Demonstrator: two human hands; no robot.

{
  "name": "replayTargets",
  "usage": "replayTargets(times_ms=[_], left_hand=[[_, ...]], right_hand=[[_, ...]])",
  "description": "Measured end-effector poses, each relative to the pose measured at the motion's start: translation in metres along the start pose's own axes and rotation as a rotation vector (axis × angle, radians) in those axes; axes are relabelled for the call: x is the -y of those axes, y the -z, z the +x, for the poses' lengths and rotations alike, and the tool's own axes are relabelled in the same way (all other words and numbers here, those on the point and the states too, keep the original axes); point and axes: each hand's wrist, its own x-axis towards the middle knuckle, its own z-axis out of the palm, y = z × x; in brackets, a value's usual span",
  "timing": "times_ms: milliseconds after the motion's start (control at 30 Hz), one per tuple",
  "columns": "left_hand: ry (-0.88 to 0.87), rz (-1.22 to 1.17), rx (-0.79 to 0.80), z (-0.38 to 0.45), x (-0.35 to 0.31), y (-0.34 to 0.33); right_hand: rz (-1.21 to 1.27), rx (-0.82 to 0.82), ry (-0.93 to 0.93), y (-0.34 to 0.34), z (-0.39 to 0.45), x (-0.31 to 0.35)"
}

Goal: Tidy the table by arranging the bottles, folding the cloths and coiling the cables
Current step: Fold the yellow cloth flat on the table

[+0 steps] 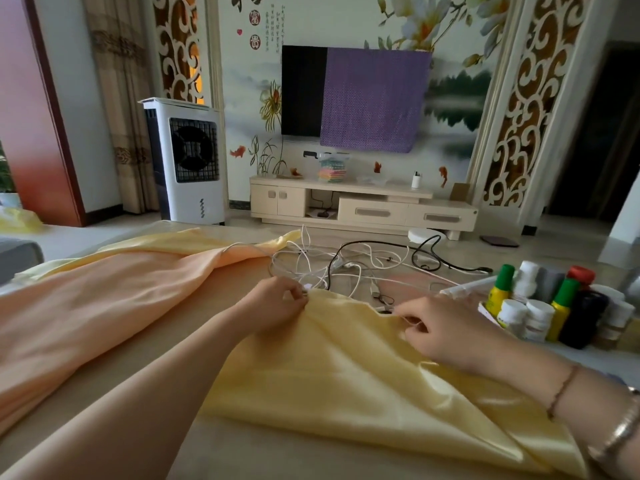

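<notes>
A shiny yellow cloth [346, 368] lies on the table in front of me. My left hand [273, 303] pinches its far left corner, and my right hand [446, 330] pinches its far edge further right. A larger peach cloth [104, 303] is spread loosely over the table's left side. Behind the yellow cloth, white and black cables [346, 265] lie in a tangle. A cluster of bottles [554, 310] stands at the right: white jars, yellow ones with green caps, a dark one and a red-capped one.
The beige table [173, 344] runs under everything, with its far edge past the cables. Beyond it stand a white air cooler [187, 161], a TV cabinet [363, 206] and a wall TV half covered by a purple cloth.
</notes>
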Motion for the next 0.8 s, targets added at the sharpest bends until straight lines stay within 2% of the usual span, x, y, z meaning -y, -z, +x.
replayTargets(times_ms=[67,200,400,533,600,700,800], left_hand=[[0.012,-0.052,0.023,0.000,0.000,0.000],[0.004,-0.122,0.060,-0.006,-0.004,0.004],[-0.072,-0.017,0.113,-0.009,-0.011,0.011],[-0.025,0.153,0.143,-0.008,-0.006,0.010],[-0.025,0.173,0.112,-0.009,-0.004,0.012],[-0.082,0.210,0.009,-0.011,-0.002,0.019],[-0.093,0.254,-0.028,-0.015,0.000,0.023]], right_hand=[[-0.021,0.050,0.058,0.000,0.000,0.008],[-0.241,0.029,0.101,-0.009,0.005,0.010],[-0.360,0.063,-0.091,-0.019,0.016,0.002],[-0.317,0.172,-0.172,-0.012,0.025,-0.009],[-0.289,0.185,-0.221,-0.009,0.028,-0.015],[-0.350,0.099,-0.242,-0.007,0.032,-0.019],[-0.279,0.034,-0.255,-0.009,0.034,-0.018]])
